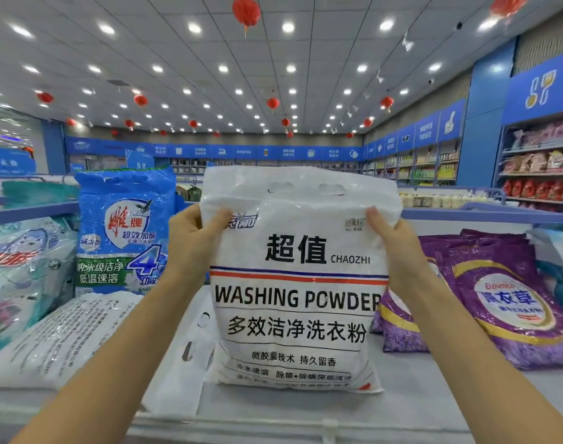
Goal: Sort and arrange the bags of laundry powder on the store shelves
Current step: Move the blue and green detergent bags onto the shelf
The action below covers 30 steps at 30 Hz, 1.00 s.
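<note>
A white bag of washing powder (297, 283) with black print stands upright on the grey shelf (417, 398) in the middle of the view. My left hand (193, 241) grips its upper left edge, thumb on the front. My right hand (398, 248) grips the upper right edge the same way. Another white bag (59, 341) lies flat at the left, and a third white bag (184, 363) lies behind the upright one. A blue bag (123, 232) stands at the back left. Purple bags (504, 302) lean at the right.
A pale teal bag (20, 277) sits at the far left. The shelf's front lip (305, 427) runs along the bottom. Beyond the blue shelf rail (485, 213) are store aisles and stocked wall shelves (542, 174). Red lanterns hang from the ceiling.
</note>
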### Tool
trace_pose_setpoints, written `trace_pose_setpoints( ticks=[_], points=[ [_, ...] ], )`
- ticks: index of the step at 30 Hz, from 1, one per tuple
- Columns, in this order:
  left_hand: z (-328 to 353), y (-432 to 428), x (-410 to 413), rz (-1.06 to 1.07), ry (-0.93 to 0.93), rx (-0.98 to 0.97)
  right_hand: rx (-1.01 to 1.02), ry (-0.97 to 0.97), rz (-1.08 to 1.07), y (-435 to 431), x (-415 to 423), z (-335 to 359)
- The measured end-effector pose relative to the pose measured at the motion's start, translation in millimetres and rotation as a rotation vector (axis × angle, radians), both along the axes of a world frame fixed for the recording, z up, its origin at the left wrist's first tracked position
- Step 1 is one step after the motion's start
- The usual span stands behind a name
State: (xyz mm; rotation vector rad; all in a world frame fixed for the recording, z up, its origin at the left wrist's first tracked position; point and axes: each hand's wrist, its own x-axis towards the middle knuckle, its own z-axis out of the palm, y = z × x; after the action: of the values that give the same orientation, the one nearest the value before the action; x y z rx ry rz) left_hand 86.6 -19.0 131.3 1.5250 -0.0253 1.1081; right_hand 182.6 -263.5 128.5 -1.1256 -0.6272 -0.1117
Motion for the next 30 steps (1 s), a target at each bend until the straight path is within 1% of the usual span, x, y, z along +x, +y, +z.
trace_pose_setpoints(
  ticks=[2, 3, 6, 8, 9, 11, 12, 13, 15, 17, 19, 21, 24, 26, 30],
  points=[
    [5, 3, 3, 0.059, -0.063, 0.156, -0.015, -0.039, -0.023, -6, 2, 7],
    [7, 5, 4, 0.071, -0.099, 0.200, -0.012, -0.053, -0.023, -10, 3, 11],
    [7, 10, 10, 0.100, -0.168, 0.198, -0.028, -0.146, 0.004, -17, 7, 24],
    [0, 11, 14, 0.073, -0.123, 0.147, -0.065, -0.184, -0.014, -18, 12, 25],
    [-6, 10, 16, 0.017, -0.077, 0.089, -0.086, -0.185, -0.045, -18, 16, 22],
    [-16, 11, 18, -0.194, 0.056, -0.093, -0.095, -0.139, -0.134, -15, 28, 13],
    [-21, 11, 18, -0.297, 0.142, -0.140, -0.089, -0.103, -0.175, -13, 35, 8],
    [-29, 12, 17, -0.368, 0.238, -0.134, -0.083, -0.065, -0.202, -11, 41, 4],
    [-53, 15, 12, -0.457, 0.468, -0.053, -0.077, 0.003, -0.220, -8, 49, 0],
    [-85, 18, 3, -0.499, 0.674, 0.113, -0.073, 0.033, -0.206, -6, 53, -1],
    [-112, 19, -4, -0.566, 0.762, 0.285, -0.069, 0.037, -0.187, -4, 55, 0],
    [-123, 13, -7, -0.657, 0.745, 0.334, -0.057, 0.040, -0.177, -3, 55, 0],
    [-121, 6, -4, -0.706, 0.674, 0.319, -0.008, 0.024, -0.198, -2, 53, -1],
    [-119, 7, -3, -0.689, 0.644, 0.304, 0.028, -0.012, -0.236, -2, 46, -1],
    [-118, 10, -4, -0.611, 0.654, 0.279, 0.078, -0.058, -0.277, -7, 26, 8]
  ],
)
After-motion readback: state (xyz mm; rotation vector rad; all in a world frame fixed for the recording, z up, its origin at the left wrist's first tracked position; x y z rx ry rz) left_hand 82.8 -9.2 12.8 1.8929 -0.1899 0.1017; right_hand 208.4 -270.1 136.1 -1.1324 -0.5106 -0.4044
